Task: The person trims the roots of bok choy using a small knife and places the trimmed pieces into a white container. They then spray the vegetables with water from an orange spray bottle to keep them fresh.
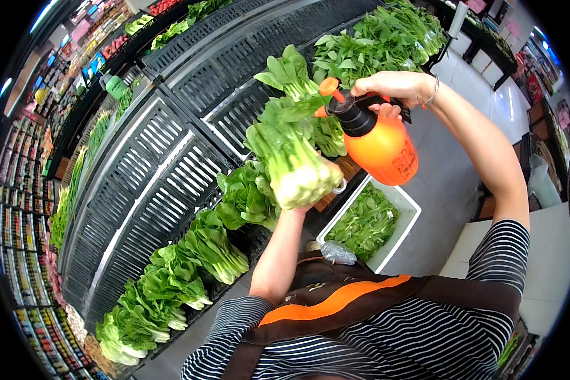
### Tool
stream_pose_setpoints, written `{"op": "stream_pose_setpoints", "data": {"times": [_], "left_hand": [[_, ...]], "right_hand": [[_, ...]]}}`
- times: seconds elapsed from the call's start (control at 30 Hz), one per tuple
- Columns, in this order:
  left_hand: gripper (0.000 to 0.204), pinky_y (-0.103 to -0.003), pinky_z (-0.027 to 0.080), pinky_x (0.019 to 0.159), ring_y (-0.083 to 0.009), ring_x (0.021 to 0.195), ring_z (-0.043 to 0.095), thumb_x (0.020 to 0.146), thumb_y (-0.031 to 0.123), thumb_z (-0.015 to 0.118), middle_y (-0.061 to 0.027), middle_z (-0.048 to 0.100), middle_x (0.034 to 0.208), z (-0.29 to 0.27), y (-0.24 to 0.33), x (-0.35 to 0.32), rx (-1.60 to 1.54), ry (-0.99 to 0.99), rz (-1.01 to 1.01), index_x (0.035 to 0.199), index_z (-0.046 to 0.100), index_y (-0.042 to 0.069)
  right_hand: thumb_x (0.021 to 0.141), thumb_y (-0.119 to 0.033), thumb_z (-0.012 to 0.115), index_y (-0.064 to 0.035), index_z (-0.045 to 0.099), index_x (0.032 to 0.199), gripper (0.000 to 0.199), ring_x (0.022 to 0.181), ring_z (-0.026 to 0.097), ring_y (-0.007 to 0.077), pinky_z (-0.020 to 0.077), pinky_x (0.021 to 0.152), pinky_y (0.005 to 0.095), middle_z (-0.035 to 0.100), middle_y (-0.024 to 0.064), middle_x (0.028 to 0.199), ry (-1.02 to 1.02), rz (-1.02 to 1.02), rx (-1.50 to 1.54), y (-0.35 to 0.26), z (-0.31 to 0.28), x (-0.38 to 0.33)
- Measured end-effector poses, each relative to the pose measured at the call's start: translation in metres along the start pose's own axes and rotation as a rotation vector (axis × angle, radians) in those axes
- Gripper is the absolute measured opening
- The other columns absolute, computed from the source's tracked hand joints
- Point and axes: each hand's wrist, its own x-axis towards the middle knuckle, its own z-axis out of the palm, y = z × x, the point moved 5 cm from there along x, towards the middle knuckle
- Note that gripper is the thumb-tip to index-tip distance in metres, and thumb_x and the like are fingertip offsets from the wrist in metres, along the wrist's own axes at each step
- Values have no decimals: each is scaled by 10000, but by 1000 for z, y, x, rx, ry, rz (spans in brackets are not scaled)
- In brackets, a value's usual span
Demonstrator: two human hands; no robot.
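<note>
My left hand point(299, 209) is closed round the pale base of a bunch of leafy greens point(291, 158), which look like bok choy. The bunch hides most of the fingers, and its leaves tilt up and away from me. My right hand point(396, 88) grips the black handle of an orange pump spray bottle point(383, 152). The orange nozzle points left at the leaves of the held bunch. More greens point(289, 73) lie just beyond it on the display rack.
Slatted black crates point(152, 164) make up the sloping rack. Bunches of greens point(171, 275) line its near edge, and loose leafy greens point(380, 44) pile at the far end. By my waist stands a white foam box point(404, 212) with leaves inside. A green bottle point(114, 85) stands far left.
</note>
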Motion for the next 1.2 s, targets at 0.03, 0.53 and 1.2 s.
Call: {"op": "stream_pose_setpoints", "data": {"times": [0.03,0.53,1.2], "left_hand": [[581,-450,387,1047,-269,1218,483,912,461,525,-100,548,1268,-5,-9,4,-206,34,-23,1365,464,103],[452,-283,502,519,-173,957,640,918,431,518,-15,663,1061,59,-44,35,-253,-547,-88,1175,611,72],[721,-489,426,1008,-288,1185,528,790,402,654,-124,523,1317,49,-4,24,809,99,360,1390,393,100]], "right_hand": [[898,-366,482,-85,507,797,300,423,338,32,273,356,189,439,-37,600,37,-29,4,-1,2,-5],[846,-426,490,-107,469,725,341,389,353,47,297,361,219,425,-52,575,-9,-42,-61,11,21,-6],[897,-308,467,-91,432,694,300,382,334,24,284,318,187,395,-50,527,284,-29,185,9,-29,-3]]}}
